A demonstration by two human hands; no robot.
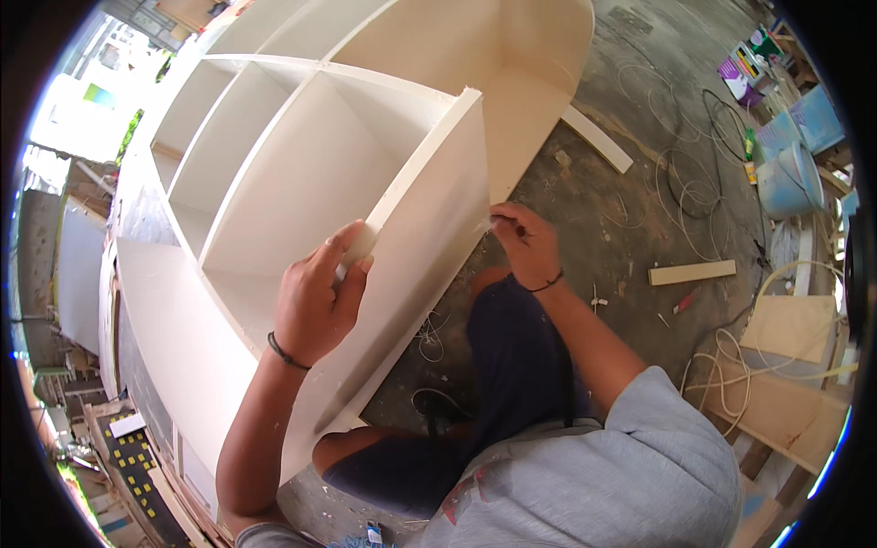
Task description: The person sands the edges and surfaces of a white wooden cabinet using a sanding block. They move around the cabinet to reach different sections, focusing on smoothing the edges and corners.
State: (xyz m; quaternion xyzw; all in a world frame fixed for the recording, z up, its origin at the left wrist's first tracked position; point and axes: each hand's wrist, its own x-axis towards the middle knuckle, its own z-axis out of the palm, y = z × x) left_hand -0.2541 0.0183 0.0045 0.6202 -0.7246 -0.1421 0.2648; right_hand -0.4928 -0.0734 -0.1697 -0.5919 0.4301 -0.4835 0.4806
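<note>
A large white shelf unit [429,219] with several open compartments lies in front of me, tilted across the view. My left hand [320,297] is closed over the rim of its near side panel, thumb on one side and fingers on the other. Something whitish shows between thumb and fingers; I cannot tell it from the rim itself. By the panel's lower far corner, my right hand [527,245] has its fingers curled into a pinch. What they hold, if anything, is too small to make out.
Wooden strips [692,272] and tangled cable [685,183] lie on the grey floor to the right. A pale blue bucket [788,180] stands at the far right, near a purple and white container [742,73]. Lower right are wooden boards [776,420]. My bent legs are close to the unit.
</note>
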